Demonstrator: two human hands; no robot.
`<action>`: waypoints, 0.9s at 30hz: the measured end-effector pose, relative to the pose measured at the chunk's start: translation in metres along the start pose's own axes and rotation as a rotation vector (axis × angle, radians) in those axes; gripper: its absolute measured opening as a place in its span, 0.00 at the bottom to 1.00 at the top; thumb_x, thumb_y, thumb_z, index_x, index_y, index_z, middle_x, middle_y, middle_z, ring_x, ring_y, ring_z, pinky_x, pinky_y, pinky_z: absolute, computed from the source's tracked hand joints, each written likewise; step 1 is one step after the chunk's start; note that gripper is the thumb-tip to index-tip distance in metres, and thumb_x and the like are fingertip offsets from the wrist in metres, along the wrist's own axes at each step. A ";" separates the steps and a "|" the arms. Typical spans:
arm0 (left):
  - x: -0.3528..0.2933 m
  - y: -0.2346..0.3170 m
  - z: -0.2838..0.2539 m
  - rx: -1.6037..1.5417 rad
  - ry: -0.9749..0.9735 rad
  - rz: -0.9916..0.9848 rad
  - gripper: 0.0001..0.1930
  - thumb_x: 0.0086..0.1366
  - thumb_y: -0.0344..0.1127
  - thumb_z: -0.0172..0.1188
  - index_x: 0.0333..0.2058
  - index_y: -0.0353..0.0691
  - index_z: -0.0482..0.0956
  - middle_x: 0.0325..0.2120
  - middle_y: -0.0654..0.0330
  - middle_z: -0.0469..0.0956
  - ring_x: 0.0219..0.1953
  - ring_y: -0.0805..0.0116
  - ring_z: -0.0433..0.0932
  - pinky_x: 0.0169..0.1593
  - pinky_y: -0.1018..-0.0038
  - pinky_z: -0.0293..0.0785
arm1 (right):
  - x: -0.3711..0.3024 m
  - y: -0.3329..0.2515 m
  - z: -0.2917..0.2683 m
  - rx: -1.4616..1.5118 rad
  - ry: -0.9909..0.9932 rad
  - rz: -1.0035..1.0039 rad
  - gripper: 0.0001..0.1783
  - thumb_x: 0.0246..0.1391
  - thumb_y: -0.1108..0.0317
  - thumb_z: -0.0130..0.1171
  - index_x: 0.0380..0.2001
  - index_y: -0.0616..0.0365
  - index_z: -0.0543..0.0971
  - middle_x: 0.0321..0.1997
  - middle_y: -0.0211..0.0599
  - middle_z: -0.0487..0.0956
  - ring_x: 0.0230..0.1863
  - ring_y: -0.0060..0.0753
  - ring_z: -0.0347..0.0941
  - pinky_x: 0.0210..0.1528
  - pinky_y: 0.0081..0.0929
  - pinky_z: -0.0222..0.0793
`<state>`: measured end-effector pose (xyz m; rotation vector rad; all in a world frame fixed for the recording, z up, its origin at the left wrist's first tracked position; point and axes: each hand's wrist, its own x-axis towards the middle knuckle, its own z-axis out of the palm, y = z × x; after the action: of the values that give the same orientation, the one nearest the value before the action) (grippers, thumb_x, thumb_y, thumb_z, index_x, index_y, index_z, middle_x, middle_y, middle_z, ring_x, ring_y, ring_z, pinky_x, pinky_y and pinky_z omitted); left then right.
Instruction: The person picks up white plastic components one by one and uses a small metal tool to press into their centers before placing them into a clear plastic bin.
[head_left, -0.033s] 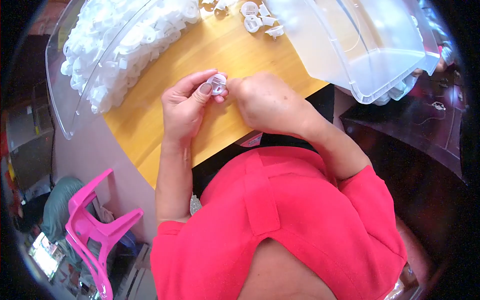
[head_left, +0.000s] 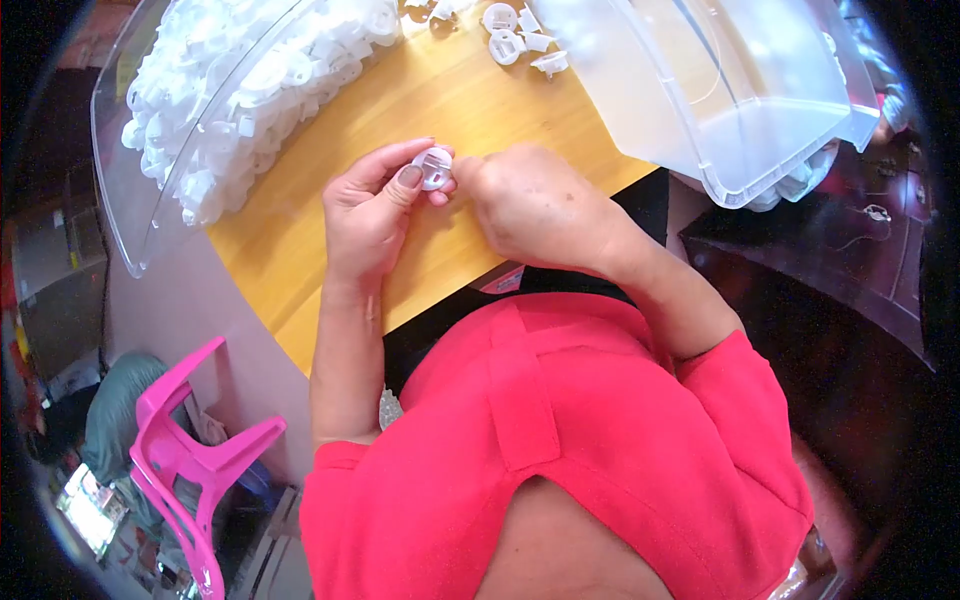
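A small round white plastic piece (head_left: 433, 169) with slots in its face is pinched between the thumb and fingers of my left hand (head_left: 378, 195), above the wooden table (head_left: 300, 260). Right beside it is my right hand (head_left: 535, 200), closed with its back toward me. The right fingertips are curled at the piece's right side; whatever they hold is hidden behind the hand. Several similar white plastic pieces (head_left: 506, 46) lie loose on the far part of the table.
A clear plastic bin (head_left: 135, 225) with a big heap of white plastic pieces (head_left: 240, 110) stands at the far left. Another translucent bin (head_left: 730, 190) is at the far right, overhanging the table edge. A pink plastic chair (head_left: 205, 455) stands lower left.
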<state>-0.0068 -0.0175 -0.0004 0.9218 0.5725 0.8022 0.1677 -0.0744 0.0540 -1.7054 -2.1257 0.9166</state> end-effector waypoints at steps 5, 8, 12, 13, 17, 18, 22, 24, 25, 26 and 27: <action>0.002 0.003 0.001 -0.094 0.089 -0.022 0.13 0.63 0.26 0.53 0.45 0.26 0.73 0.37 0.47 0.78 0.33 0.64 0.78 0.36 0.74 0.76 | 0.000 0.004 0.007 0.211 0.158 -0.006 0.08 0.53 0.74 0.46 0.32 0.63 0.74 0.20 0.50 0.73 0.24 0.46 0.73 0.28 0.38 0.67; 0.002 0.003 0.002 -0.102 0.083 -0.002 0.13 0.63 0.26 0.54 0.45 0.26 0.73 0.36 0.48 0.78 0.33 0.64 0.79 0.35 0.75 0.76 | -0.004 0.004 0.016 0.422 0.212 0.054 0.08 0.56 0.73 0.45 0.34 0.63 0.74 0.17 0.40 0.72 0.20 0.31 0.70 0.25 0.28 0.65; 0.000 0.003 0.000 -0.066 0.085 0.013 0.14 0.61 0.26 0.57 0.45 0.27 0.73 0.35 0.51 0.78 0.33 0.65 0.79 0.34 0.76 0.76 | -0.004 0.004 0.025 0.545 0.182 0.140 0.09 0.58 0.73 0.44 0.36 0.64 0.75 0.17 0.29 0.70 0.20 0.18 0.66 0.23 0.21 0.62; 0.000 0.003 0.000 -0.069 0.087 0.015 0.14 0.61 0.26 0.57 0.45 0.27 0.73 0.35 0.51 0.78 0.33 0.65 0.79 0.34 0.76 0.76 | -0.003 0.004 0.025 0.543 0.179 0.139 0.09 0.58 0.73 0.44 0.36 0.64 0.75 0.17 0.29 0.70 0.20 0.18 0.66 0.23 0.21 0.62; 0.001 0.004 0.003 -0.054 0.125 0.014 0.14 0.59 0.25 0.58 0.45 0.27 0.74 0.35 0.51 0.78 0.32 0.66 0.79 0.34 0.77 0.76 | -0.003 0.001 0.025 0.562 0.196 0.129 0.09 0.58 0.72 0.45 0.35 0.63 0.75 0.16 0.29 0.70 0.20 0.18 0.65 0.23 0.21 0.61; 0.001 0.004 0.003 -0.046 0.127 0.013 0.14 0.59 0.24 0.58 0.44 0.27 0.74 0.35 0.51 0.78 0.32 0.66 0.79 0.35 0.77 0.76 | -0.003 0.000 0.025 0.572 0.195 0.153 0.09 0.58 0.72 0.45 0.36 0.63 0.75 0.16 0.28 0.70 0.20 0.18 0.65 0.23 0.20 0.61; 0.001 0.004 0.004 -0.070 0.123 0.012 0.14 0.59 0.24 0.58 0.44 0.27 0.73 0.35 0.51 0.78 0.32 0.65 0.79 0.35 0.77 0.76 | -0.001 0.001 0.027 0.595 0.194 0.163 0.10 0.58 0.71 0.45 0.36 0.62 0.75 0.16 0.27 0.69 0.20 0.17 0.64 0.23 0.20 0.60; 0.001 0.004 0.004 -0.042 0.112 0.026 0.14 0.58 0.24 0.59 0.44 0.27 0.73 0.34 0.51 0.78 0.32 0.65 0.79 0.36 0.77 0.77 | 0.000 0.000 0.027 0.616 0.199 0.186 0.11 0.54 0.71 0.45 0.33 0.64 0.76 0.26 0.56 0.75 0.29 0.52 0.74 0.33 0.41 0.68; 0.001 0.003 0.004 -0.043 0.110 0.026 0.14 0.58 0.24 0.59 0.44 0.27 0.73 0.34 0.51 0.78 0.32 0.65 0.79 0.36 0.77 0.77 | 0.000 -0.001 0.027 0.615 0.200 0.186 0.11 0.54 0.71 0.45 0.33 0.64 0.76 0.26 0.56 0.75 0.29 0.52 0.74 0.33 0.41 0.68; 0.001 0.003 0.004 -0.051 0.107 0.029 0.14 0.58 0.25 0.59 0.43 0.27 0.73 0.34 0.51 0.78 0.32 0.65 0.79 0.36 0.76 0.77 | 0.000 -0.001 0.027 0.610 0.200 0.181 0.10 0.54 0.71 0.45 0.32 0.64 0.76 0.25 0.57 0.75 0.29 0.52 0.74 0.32 0.40 0.68; 0.001 0.002 0.003 -0.059 0.104 0.031 0.14 0.58 0.25 0.60 0.43 0.27 0.73 0.34 0.51 0.78 0.32 0.64 0.79 0.36 0.76 0.77 | 0.000 -0.002 0.027 0.605 0.200 0.177 0.10 0.54 0.72 0.46 0.31 0.64 0.76 0.25 0.57 0.75 0.28 0.52 0.74 0.31 0.40 0.68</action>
<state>-0.0043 -0.0173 0.0027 0.8398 0.6231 0.8952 0.1509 -0.0830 0.0347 -1.5868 -1.3895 1.2211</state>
